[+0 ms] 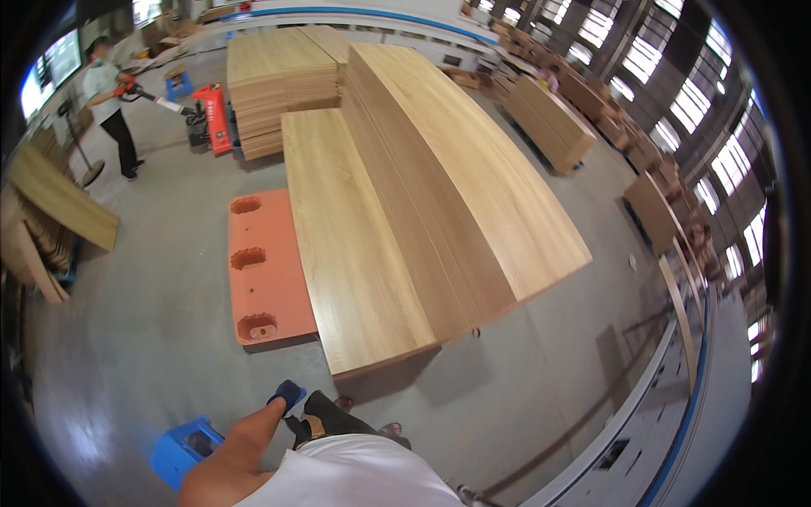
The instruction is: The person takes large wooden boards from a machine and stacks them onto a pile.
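Note:
My left hand [287,394], in a dark blue glove, hangs low beside my dark trousers. Its fingers are too small and blurred to read, and I make out nothing in it. My right hand is out of sight. Just ahead of me lies a long wood-grain board [359,253], apart from my hand. Along its right side rises a taller stack of such boards [481,169], brown edges facing left. Under the boards, an orange plastic pallet [296,304] with recessed pockets sticks out on the left. A blue plastic stool [182,452] stands left of my arm.
Behind, another board stack [253,93] meets an orange-red pallet truck [215,118], its handle held by a person [108,106]. Leaning boards [63,198] stand at far left. A long machine [676,414] runs along the right, with a person [701,245] beyond. More board stacks [549,127] stand back right.

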`<state>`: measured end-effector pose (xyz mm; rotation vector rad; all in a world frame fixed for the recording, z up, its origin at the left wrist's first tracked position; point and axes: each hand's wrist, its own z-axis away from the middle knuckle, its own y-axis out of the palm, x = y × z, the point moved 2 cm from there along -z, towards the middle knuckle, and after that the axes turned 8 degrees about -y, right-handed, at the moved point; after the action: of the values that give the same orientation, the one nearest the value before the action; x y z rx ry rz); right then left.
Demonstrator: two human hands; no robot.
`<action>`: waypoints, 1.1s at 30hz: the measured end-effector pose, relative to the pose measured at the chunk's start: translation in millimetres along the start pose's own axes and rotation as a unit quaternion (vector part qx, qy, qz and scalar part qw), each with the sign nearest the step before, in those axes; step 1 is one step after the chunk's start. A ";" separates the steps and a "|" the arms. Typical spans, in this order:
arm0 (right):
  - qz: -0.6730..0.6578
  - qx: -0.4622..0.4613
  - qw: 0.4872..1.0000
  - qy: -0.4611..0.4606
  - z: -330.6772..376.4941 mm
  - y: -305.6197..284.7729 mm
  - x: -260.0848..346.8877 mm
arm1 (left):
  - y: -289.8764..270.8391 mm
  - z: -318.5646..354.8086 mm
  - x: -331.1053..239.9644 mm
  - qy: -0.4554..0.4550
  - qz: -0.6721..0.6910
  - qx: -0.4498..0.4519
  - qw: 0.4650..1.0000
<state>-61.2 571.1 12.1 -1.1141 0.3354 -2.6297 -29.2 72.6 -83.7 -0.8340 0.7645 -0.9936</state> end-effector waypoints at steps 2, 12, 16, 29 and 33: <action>-0.073 -0.034 0.996 0.032 21.3 1.9 -8.0 | -5.9 -11.3 -5.6 0.073 -0.069 0.031 0.994; -0.181 -0.104 0.978 0.000 78.6 9.6 -24.8 | -48.6 6.3 -46.6 -0.124 0.358 0.075 0.923; -0.185 -0.088 0.978 0.046 99.6 34.4 -76.4 | -37.5 53.9 -13.1 -0.078 0.319 0.108 0.938; 0.212 0.044 0.972 -0.087 190.6 138.2 -194.7 | -346.8 213.1 47.9 0.044 0.720 -0.222 0.656; 0.385 -0.042 0.891 -0.236 141.1 135.9 -173.5 | -503.2 331.9 52.3 0.448 0.563 -0.348 0.601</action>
<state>178.2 485.5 -50.0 -1.2636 0.6281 -1.6146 71.8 -50.1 500.1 -0.2108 2.2859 0.2298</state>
